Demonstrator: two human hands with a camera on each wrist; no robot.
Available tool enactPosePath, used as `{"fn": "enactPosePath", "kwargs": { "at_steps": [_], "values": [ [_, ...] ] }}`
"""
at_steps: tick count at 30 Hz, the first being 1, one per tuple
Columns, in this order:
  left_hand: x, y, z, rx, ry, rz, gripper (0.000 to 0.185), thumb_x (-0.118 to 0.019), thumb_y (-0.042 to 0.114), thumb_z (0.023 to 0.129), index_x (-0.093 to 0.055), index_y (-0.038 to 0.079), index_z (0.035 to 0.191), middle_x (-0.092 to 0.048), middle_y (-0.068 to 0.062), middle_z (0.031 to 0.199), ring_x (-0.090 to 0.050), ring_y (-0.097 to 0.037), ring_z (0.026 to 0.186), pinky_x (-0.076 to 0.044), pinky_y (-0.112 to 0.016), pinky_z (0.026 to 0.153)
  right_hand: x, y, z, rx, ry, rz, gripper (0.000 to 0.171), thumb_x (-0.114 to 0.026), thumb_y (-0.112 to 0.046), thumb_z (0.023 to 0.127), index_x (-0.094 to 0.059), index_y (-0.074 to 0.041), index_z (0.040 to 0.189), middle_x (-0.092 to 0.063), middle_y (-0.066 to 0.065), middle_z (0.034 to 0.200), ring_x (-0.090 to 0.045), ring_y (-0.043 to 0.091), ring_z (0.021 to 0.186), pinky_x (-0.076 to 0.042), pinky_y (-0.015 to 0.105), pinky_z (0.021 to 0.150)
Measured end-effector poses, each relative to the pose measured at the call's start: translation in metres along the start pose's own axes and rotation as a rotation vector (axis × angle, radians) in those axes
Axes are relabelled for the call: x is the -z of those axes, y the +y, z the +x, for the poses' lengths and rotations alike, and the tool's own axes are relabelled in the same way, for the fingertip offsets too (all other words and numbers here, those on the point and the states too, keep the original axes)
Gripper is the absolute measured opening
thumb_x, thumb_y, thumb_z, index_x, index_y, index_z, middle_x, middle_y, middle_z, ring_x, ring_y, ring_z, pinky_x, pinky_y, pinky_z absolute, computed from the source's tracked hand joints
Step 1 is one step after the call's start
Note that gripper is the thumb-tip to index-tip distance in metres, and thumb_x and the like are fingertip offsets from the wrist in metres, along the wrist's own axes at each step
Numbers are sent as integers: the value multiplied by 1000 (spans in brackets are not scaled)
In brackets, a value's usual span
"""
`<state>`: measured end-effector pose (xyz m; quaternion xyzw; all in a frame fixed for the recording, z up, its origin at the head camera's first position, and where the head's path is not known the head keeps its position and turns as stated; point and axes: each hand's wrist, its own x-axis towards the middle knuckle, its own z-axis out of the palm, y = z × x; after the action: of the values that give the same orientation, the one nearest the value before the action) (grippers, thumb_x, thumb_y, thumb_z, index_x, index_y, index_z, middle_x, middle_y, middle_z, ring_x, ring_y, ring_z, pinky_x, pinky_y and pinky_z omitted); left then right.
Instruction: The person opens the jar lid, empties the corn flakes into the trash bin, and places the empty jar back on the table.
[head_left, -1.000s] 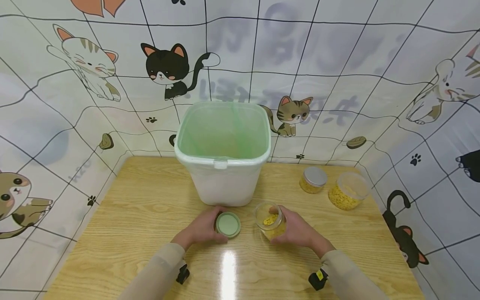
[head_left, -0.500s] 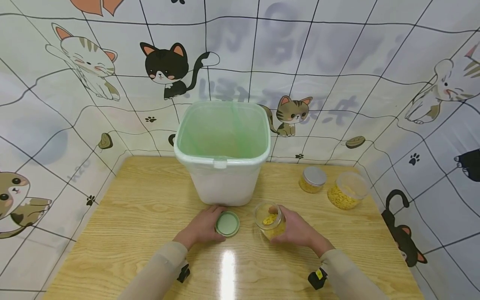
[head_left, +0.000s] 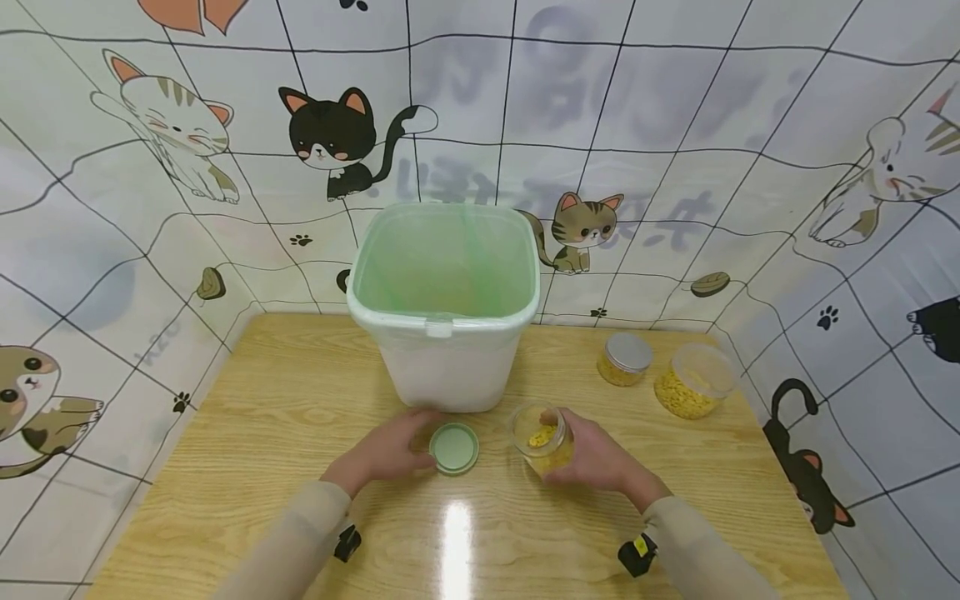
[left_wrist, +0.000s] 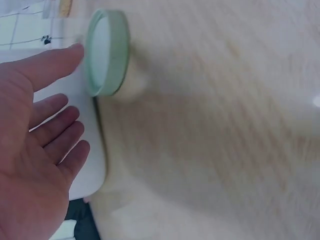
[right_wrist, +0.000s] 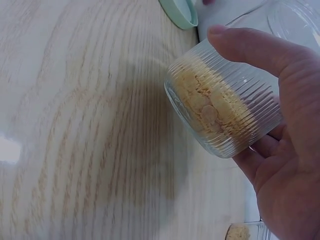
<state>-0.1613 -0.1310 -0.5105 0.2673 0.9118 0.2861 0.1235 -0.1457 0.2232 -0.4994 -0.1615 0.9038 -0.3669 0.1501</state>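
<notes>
A pale green round lid (head_left: 453,448) (left_wrist: 105,52) lies flat on the wooden table (head_left: 262,433) in front of a white bin (head_left: 446,367) lined with a green bag. My left hand (head_left: 390,450) (left_wrist: 42,130) is just left of the lid with fingers straight, apart from it. My right hand (head_left: 592,458) (right_wrist: 280,145) grips an open ribbed glass jar (head_left: 542,437) (right_wrist: 222,112) holding yellow flakes, tilted slightly above the table right of the lid.
Two more jars of yellow flakes stand at the right back: a small one with a silver lid (head_left: 626,358) and a larger clear-lidded one (head_left: 693,382). Cat-patterned walls enclose the table on three sides.
My left hand has let go of the green lid and drawn back to the left, fingers straightened. The right hand and jar have barely moved.
</notes>
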Motion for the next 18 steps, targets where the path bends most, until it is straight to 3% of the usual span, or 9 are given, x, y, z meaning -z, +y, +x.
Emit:
{"fn": "enactPosePath", "kwargs": {
  "at_steps": [7,18],
  "values": [
    [39,-5,-17,63,83,-15,44,-67,24,91,-58,8,131,-60,-10,134,-53,-32,129,-43,-52,108,7,-1,0,10,7,-29,87,-91,-34,61,-49,-12,134,-60,3,128,-57,19,115,-48,43,98],
    [104,-16,-44,148,224,-4,50,-62,25,95,-51,7,140,-54,-16,142,-52,-43,127,-47,-59,100,24,-7,5,25,61,-90,85,-90,-37,62,-50,-11,132,-63,6,122,-60,18,106,-51,36,87]
  ]
}}
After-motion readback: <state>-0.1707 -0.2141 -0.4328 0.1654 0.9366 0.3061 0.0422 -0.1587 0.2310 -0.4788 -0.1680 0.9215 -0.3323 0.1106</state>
